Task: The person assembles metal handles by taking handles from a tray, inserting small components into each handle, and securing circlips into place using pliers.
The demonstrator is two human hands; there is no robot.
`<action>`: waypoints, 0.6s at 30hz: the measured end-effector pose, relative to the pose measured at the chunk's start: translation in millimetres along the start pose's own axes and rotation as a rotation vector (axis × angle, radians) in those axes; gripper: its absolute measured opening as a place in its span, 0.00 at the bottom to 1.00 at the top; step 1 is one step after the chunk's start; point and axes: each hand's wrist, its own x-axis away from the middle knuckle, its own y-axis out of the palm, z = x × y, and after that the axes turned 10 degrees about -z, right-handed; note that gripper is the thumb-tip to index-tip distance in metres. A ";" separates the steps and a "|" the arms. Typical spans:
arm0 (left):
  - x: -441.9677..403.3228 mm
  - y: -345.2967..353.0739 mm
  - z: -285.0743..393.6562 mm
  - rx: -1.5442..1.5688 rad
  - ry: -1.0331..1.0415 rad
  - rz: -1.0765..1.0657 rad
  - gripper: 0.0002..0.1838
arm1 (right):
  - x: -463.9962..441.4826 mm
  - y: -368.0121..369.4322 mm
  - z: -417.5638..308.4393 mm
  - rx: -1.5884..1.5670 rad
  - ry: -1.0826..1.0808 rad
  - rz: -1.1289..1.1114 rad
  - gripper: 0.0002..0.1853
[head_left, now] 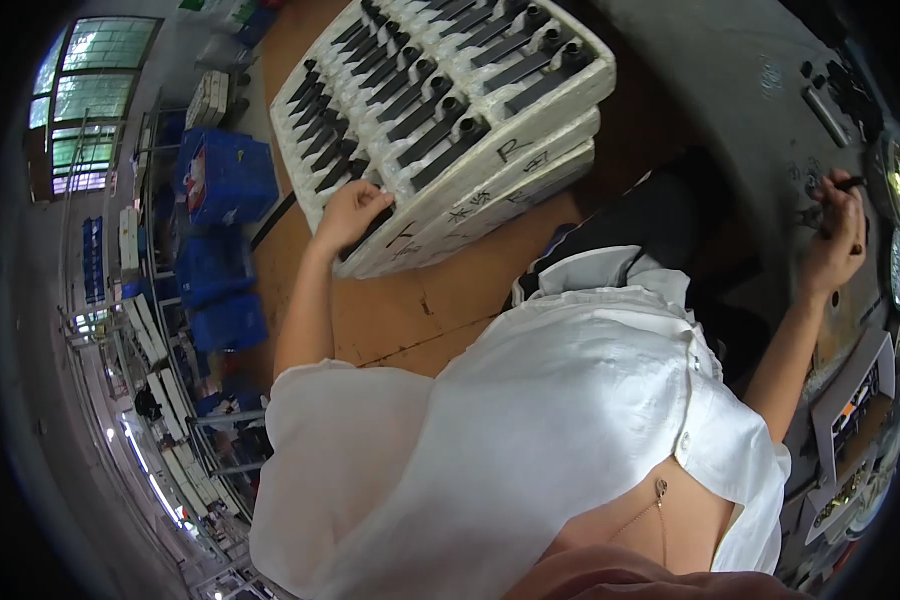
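My left hand (352, 215) is at the near left corner of a white foam tray (515, 150), its fingers bent together on the end of a black part (368, 238) in the tray. Rows of long black parts with round knobs, such as this one (450, 160), fill the tray. On the right, over the grey work table (750, 100), my right hand (838, 235) is closed around a small dark piece (850, 184). The finer shape of that piece is hidden by the fingers.
More foam trays (560, 178) are stacked under the top one. Blue bins (232, 178) and shelves with white trays (170, 400) line the left. A metal cylinder (826, 115) lies on the table. An open box (855, 405) with small parts sits at the lower right.
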 end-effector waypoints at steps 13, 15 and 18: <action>-2.5 35.5 -19.9 0.201 0.284 0.530 0.11 | 3.0 26.8 -10.0 0.266 -0.178 -0.021 0.06; -0.5 18.7 44.1 0.195 0.344 0.550 0.11 | 5.5 30.9 -19.3 0.189 -0.136 -0.052 0.07; -25.2 25.4 148.9 0.331 0.658 0.522 0.11 | 16.0 38.0 -36.6 0.258 -0.267 -0.064 0.05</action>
